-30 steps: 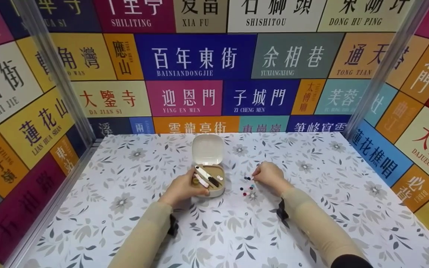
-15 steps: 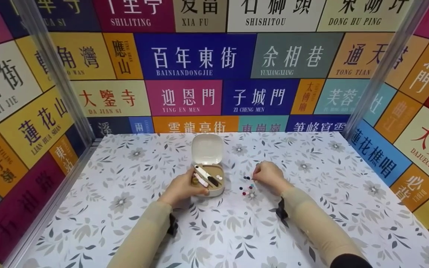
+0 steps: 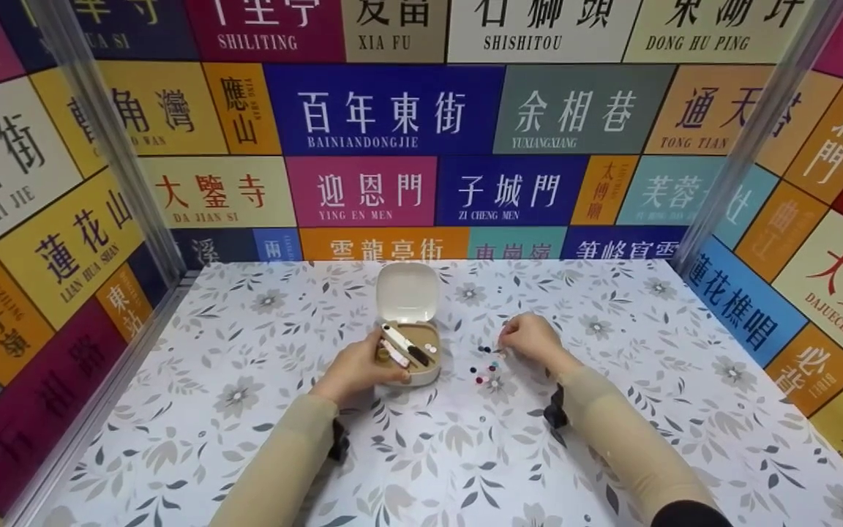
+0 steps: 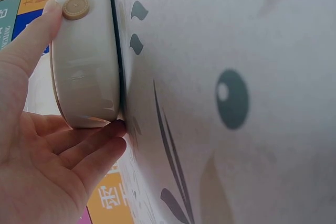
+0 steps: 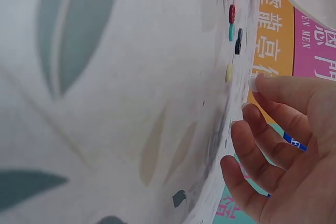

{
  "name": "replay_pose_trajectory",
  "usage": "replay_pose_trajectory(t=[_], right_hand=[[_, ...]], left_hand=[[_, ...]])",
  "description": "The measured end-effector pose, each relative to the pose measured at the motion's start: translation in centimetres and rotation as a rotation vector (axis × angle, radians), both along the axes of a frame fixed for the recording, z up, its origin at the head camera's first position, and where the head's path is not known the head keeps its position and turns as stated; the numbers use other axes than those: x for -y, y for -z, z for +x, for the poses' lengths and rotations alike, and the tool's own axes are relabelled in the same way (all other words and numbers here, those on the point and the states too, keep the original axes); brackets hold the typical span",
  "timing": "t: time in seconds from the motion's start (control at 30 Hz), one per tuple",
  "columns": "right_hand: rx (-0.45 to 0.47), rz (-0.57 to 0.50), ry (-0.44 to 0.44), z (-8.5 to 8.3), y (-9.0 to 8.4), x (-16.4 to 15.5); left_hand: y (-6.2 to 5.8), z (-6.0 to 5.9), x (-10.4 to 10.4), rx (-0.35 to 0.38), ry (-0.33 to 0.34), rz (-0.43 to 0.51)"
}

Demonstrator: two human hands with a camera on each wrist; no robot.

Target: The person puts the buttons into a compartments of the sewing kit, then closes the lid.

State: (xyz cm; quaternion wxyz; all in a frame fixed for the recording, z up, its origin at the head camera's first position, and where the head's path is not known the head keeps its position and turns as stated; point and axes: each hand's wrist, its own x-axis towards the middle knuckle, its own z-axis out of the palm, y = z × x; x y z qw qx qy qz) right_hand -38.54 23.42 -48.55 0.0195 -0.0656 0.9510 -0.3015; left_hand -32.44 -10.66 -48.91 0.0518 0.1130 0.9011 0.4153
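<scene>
A small cream box (image 3: 421, 371) with its lid (image 3: 407, 293) raised stands mid-table. It holds a white and black tool (image 3: 408, 347) and small bits. My left hand (image 3: 391, 360) grips the box's left side. In the left wrist view the thumb lies over the box (image 4: 86, 93) and the fingers (image 4: 100, 140) curl under it, beside a tan button (image 4: 76, 7). Several small coloured buttons (image 3: 486, 368) lie to the right of the box. My right hand (image 3: 503, 346) hovers at their far edge and pinches a small white button (image 5: 253, 83) between its fingertips (image 5: 273, 85).
The table (image 3: 465, 454) has a grey leaf-print cloth. Walls covered in coloured signs (image 3: 385, 110) close it in at the back and on both sides, with metal posts (image 3: 121, 146) at the corners. Red (image 5: 231, 13), teal (image 5: 231, 31) and black (image 5: 238, 40) buttons lie loose.
My right hand has shifted very slightly up and away at the edge of the buttons. The left hand and the box have stayed where they were.
</scene>
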Motion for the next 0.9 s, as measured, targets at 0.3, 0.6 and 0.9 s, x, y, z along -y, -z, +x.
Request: replay_pose_trajectory(t=[0.3,0.6,0.9], right_hand=[[0.020,-0.056,0.020,-0.05,0.01,0.21],[0.043,-0.101,0.038,-0.14,0.02,0.26],[0.040,-0.152,0.036,-0.30,-0.40,0.23]], left_hand=[[0.25,0.07,-0.16,0.013,-0.006,0.005],[0.12,0.14,-0.12,0.020,-0.003,0.005],[-0.09,0.07,0.01,-0.036,0.013,-0.028]])
